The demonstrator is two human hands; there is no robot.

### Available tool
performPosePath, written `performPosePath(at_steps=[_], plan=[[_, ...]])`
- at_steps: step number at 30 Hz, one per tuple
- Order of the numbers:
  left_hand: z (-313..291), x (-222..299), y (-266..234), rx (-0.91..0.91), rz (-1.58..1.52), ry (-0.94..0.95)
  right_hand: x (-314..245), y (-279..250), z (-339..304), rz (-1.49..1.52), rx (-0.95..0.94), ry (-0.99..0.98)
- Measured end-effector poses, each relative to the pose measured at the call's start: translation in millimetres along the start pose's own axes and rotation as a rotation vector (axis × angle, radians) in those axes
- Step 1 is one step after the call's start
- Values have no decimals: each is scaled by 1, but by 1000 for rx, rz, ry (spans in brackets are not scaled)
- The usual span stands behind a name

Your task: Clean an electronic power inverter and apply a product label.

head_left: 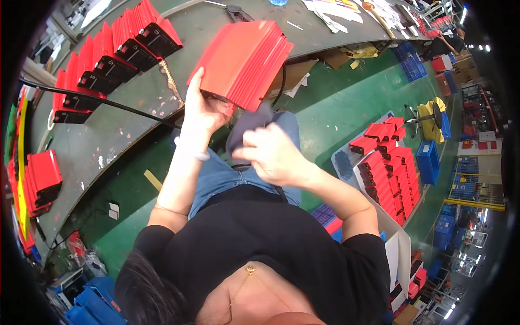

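Observation:
My left hand (203,108) is closed on the near left end of a red finned metal case (230,59), with the thumb along its side. The case is tilted up above my lap, in front of the bench edge. Just below it, my right hand (271,154) is closed with curled fingers on a dark grey cloth (246,130). Motion blurs the cloth, and a small gap shows between it and parts of the case. My left fingertips under the case are partly hidden.
More red cases (122,46) stand in a row on the curved grey bench (130,132). Pliers (238,13) lie at its far edge. A black cable (108,103) crosses the left side. To my right, a cart (341,162) carries several red cases. A blue crate (428,162) sits beyond.

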State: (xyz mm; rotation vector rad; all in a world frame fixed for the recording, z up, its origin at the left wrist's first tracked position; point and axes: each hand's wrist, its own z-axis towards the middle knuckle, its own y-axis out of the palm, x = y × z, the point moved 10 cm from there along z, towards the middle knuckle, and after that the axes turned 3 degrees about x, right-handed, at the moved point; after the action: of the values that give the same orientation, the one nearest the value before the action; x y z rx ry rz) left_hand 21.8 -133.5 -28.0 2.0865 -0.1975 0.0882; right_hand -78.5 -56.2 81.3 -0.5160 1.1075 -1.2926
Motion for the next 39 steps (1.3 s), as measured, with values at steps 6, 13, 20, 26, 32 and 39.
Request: performPosePath(at_steps=[6,13,20,26,32,39], plan=[[-11,-1,8,-60,33,-8,104,-75,-12,783,450,544],[-15,-9,2,-3,6,-32,154,-157,-1,588,970,443],[-18,-16,9,0,-22,-79,134,-137,33,208,747,261],[-19,-19,15,-30,-30,-91,105,-137,40,-206,671,178],[-18,-20,16,-94,-87,-129,85,-129,42,-330,598,12],[-22,-14,17,-24,4,-23,72,-115,40,-410,531,-63]])
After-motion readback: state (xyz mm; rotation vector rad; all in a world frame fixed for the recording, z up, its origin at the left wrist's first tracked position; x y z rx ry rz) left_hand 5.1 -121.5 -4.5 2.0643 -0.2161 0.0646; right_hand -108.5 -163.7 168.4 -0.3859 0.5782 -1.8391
